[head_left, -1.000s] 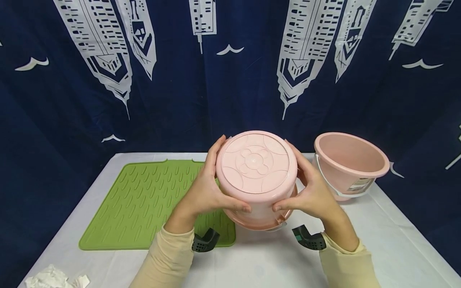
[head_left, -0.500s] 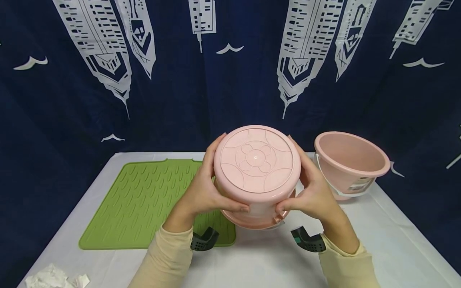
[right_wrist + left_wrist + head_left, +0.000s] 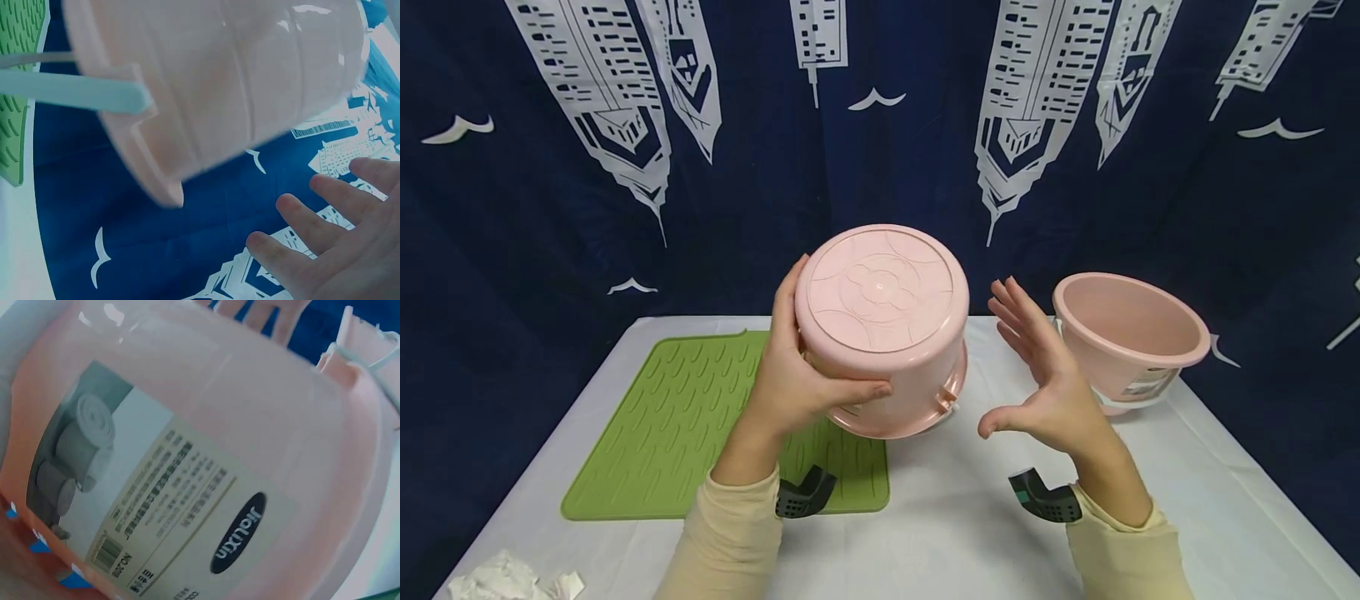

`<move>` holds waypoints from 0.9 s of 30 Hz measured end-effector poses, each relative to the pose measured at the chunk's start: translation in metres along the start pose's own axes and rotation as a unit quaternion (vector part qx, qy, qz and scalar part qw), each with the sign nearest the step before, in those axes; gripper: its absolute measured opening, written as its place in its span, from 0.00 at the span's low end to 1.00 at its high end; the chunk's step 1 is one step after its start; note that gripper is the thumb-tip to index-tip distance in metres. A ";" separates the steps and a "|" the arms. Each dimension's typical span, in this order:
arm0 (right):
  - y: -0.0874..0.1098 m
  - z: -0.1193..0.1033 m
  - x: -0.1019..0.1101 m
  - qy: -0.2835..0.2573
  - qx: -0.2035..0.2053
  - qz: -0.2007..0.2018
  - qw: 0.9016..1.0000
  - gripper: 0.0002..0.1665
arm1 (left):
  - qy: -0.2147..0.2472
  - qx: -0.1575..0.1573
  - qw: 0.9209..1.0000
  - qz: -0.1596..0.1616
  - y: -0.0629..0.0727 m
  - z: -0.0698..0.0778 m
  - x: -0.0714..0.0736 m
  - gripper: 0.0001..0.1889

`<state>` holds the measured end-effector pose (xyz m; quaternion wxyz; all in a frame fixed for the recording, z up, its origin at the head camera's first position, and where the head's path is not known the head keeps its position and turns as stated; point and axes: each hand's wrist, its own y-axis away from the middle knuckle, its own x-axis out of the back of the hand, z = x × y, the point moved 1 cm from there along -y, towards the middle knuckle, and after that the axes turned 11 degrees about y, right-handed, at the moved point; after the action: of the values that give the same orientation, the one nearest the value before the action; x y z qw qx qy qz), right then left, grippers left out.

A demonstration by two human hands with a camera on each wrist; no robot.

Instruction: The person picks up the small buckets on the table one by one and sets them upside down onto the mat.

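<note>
A pink plastic bucket (image 3: 880, 333) hangs upside down above the table, its flower-patterned base tilted toward me. My left hand (image 3: 786, 375) grips its left side, thumb across the front and fingers behind. Close up in the left wrist view, the bucket's wall bears a printed label (image 3: 169, 500). To the right of the bucket, apart from it, my right hand (image 3: 1048, 383) is spread and holds nothing. The right wrist view has the bucket's handle (image 3: 75, 92) joined at the rim, with my right fingers (image 3: 306, 215) extended below the wall.
A second pink bucket (image 3: 1131, 375) stands upright at the table's back right, its white handle lowered. A green ridged mat (image 3: 670, 425) lies on the left, partly under the held bucket in view. Crumpled tissue (image 3: 505, 577) sits at the front left corner. A dark blue curtain (image 3: 880, 175) hangs behind.
Both hands held the bucket before. My right hand has let go and stays at the right, fingers spread. My left hand has moved the bucket left and up.
</note>
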<state>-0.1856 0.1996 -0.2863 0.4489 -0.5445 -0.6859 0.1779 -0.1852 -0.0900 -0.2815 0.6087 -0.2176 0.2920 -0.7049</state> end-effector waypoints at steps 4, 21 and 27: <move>0.000 0.000 0.000 0.000 0.001 -0.004 1.000 0.78 | -0.029 -0.017 0.998 0.056 -0.002 0.008 0.013 0.74; 0.001 0.000 -0.001 -0.013 -0.023 -0.025 0.999 0.77 | -0.189 -0.005 0.942 0.278 0.007 0.087 0.039 0.70; 0.000 -0.001 -0.001 -0.016 -0.029 -0.028 0.999 0.78 | -0.257 0.013 0.910 0.324 0.012 0.080 0.066 0.72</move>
<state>-0.1848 0.1988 -0.2866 0.4266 -0.5352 -0.7127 0.1538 -0.1338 -0.1678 -0.2340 0.8604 -0.2769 0.1712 -0.3922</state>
